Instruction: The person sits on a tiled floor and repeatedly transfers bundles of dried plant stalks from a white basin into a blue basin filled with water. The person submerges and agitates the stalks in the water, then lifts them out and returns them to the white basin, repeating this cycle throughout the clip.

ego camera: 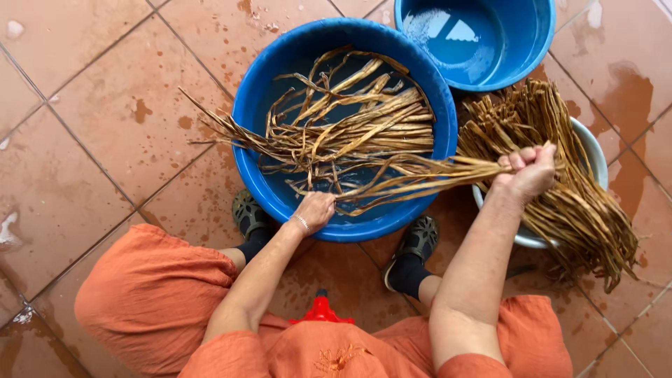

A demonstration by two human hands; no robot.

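Wet terracotta floor tiles (105, 133) fill the view, patched with dark damp spots. Nearest the camera, a person in loose orange clothes squats, knees spread, a small red object (321, 309) on the floor between the legs, dark sandals (250, 214) planted right against a big blue basin (255, 133). Left hand (313, 210), a thin bracelet at the wrist, sits at the near rim of that basin, fingers curled narrow around the end of a few long tan plant strips (350, 136). Those strips lie soaking in shallow water inside the basin, some ends poking out over the left rim onto the tiles. Right hand (530, 170) is out to the side, closed in a tight fist around a bunch of the same strips, which stretches from the fist back across the basin rim. Under that fist sits a white bowl (593, 150), heaped with a thick bundle of strips (570, 203) spilling over its edge. Farther off, touching the big basin, a second blue basin (518, 63) holds only a little clear water.
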